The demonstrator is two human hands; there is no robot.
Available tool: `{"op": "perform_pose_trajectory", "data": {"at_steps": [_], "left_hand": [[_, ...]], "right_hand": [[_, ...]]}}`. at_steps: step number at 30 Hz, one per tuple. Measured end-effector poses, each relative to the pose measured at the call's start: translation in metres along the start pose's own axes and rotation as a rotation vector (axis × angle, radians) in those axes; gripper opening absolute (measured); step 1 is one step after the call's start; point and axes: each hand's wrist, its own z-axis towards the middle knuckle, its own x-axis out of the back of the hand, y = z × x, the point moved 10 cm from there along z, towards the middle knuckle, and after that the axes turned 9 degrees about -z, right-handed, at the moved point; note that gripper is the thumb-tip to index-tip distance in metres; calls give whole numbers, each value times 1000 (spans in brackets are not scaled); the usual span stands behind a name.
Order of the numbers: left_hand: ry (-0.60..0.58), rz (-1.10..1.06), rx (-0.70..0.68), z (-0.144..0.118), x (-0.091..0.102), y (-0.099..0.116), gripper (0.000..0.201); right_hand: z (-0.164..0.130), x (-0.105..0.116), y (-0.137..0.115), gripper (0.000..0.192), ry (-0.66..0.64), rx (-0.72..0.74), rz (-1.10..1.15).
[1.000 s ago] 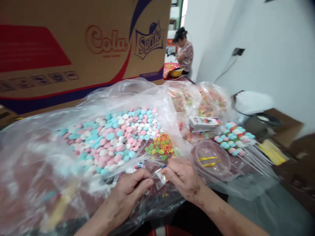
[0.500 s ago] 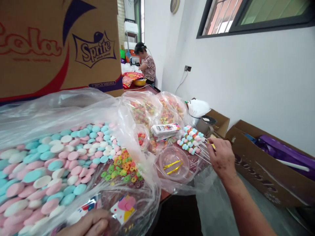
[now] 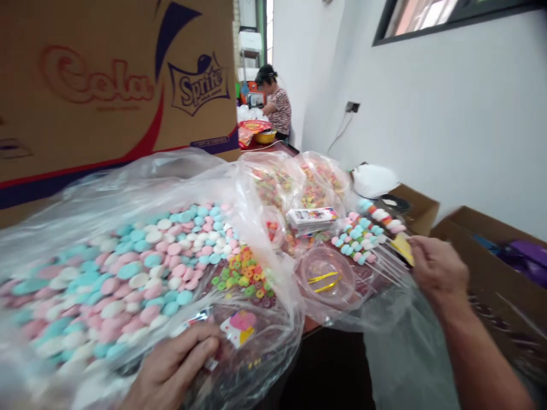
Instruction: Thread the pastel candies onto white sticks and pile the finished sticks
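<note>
From the head view, the left hand (image 3: 171, 370) pinched a small printed packet (image 3: 237, 330) over the marshmallow bag (image 3: 128, 267). The right hand (image 3: 438, 273) gripped a candy skewer (image 3: 376, 219) above several finished skewers (image 3: 354, 245); many loose marshmallows remained.

Crowded surface, little open room

The big bag of pink, white and blue sweets (image 3: 128, 273) fills the near left, with the cardboard box (image 3: 106, 85) walling off the back. Bags of coloured rings (image 3: 299, 182), a stack of cards (image 3: 311, 219), the clear bowl (image 3: 328, 279) and the skewers (image 3: 367, 239) crowd the middle, touching or just beside one another. An open brown carton (image 3: 491, 267) blocks the right. The only clear passage is the gap between the surface edge and that carton, over loose plastic sheet (image 3: 401, 353).
</note>
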Motion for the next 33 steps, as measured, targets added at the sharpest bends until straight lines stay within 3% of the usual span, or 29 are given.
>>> {"op": "perform_pose_trajectory", "data": {"at_steps": [3, 6, 9, 13, 24, 29, 33], "left_hand": [[-53, -105, 27, -1, -3, 7, 28], [-81, -213, 42, -3, -6, 5, 26], [-111, -269, 58, -7, -9, 2, 27], [-137, -309, 80, -9, -10, -1, 29], [-195, -358, 69, -9, -14, -8, 31], [-274, -264, 60, -7, -20, -1, 29], [-322, -219, 78, -6, -23, -2, 30]], "right_hand": [[-6, 19, -20, 30, -21, 49, 290], [-11, 39, -80, 19, -101, 298, 546], [-20, 61, -141, 17, -96, 584, 621], [-27, 73, -182, 19, -48, 760, 637], [-38, 70, -206, 17, -98, 929, 652], [-37, 68, -213, 18, -176, 985, 681], [-36, 70, -219, 15, -164, 1004, 711]]}}
